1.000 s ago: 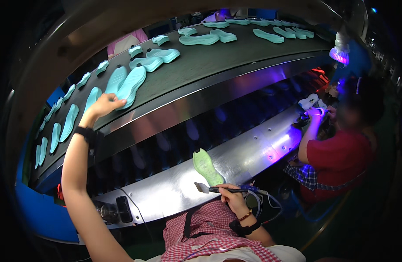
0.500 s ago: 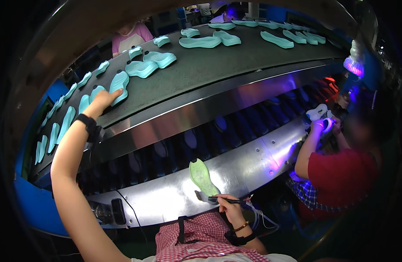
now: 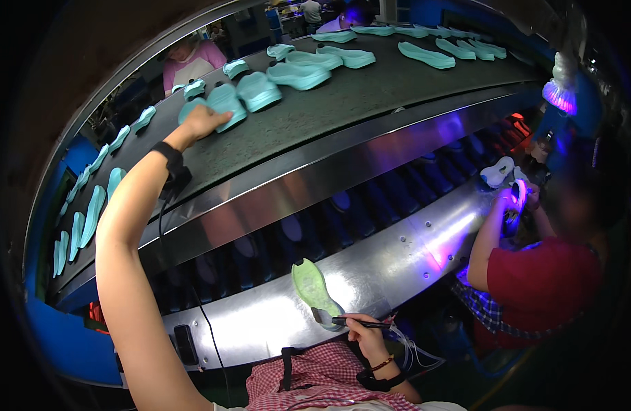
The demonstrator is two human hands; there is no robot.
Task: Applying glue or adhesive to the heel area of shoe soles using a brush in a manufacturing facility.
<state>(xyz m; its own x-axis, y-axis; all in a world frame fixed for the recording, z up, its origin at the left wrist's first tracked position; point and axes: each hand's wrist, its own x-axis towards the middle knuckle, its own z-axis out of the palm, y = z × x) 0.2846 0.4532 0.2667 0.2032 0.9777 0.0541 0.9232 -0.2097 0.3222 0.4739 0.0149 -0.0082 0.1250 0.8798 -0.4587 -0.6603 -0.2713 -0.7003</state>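
Observation:
My left hand [image 3: 203, 122], on an outstretched arm, grips a teal shoe sole [image 3: 226, 104] on the dark belt. Another teal sole shows partly behind its fingers. Just to the right, more teal soles [image 3: 258, 92] lie close together, some touching. My right hand [image 3: 363, 329], low in the view, is closed round the black handle of a brush [image 3: 343, 321]. The grey brush end lies over the near end of a pale green shoe sole [image 3: 311, 282], which rests on the metal ledge [image 3: 254, 301] before me.
Several more teal soles [image 3: 91, 214] line the belt [image 3: 343, 92]. A metal rail [image 3: 274, 168] runs along its near edge, above a dark shelf of soles. A phone-like black object [image 3: 185, 344] and a cable lie left. A co-worker in red [image 3: 541, 284] handles a shoe part under purple light.
My left hand has moved right and farther away along the belt, and the soles by it have shifted right, bunching up. The brush in my right hand has stayed near the green sole's near end.

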